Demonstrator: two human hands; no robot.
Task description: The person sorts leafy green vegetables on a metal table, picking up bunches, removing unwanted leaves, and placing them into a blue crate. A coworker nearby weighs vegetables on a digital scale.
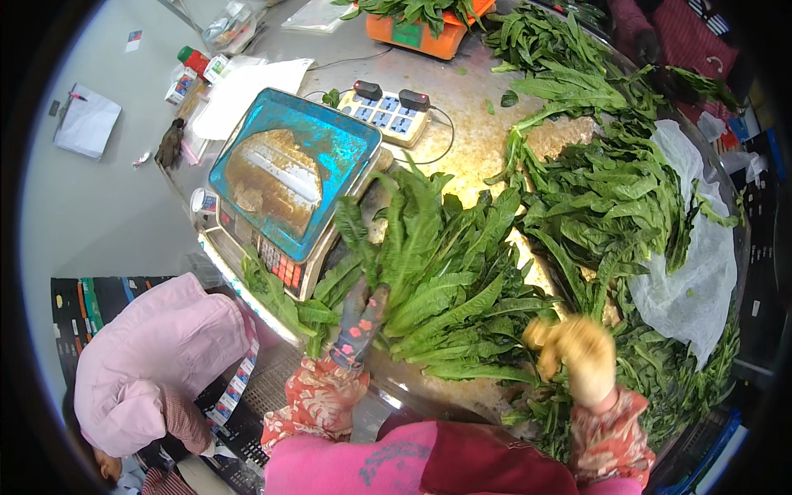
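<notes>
My left hand, in a dark glove with pink flowers, grips the lower ends of some long leafy greens beside the scale. More greens lie fanned out on the metal table just right of it. My right hand, in a yellowish glove and blurred, is over the right edge of that pile; whether it holds anything cannot be told. A scale with a worn blue tray stands at my upper left, its tray bearing no greens. A larger heap of greens lies farther right.
A power strip with plugs and a cable lies behind the scale. An orange scale bearing greens stands at the far edge. A plastic sheet lies at right. One person in pink is at lower left, another at upper right.
</notes>
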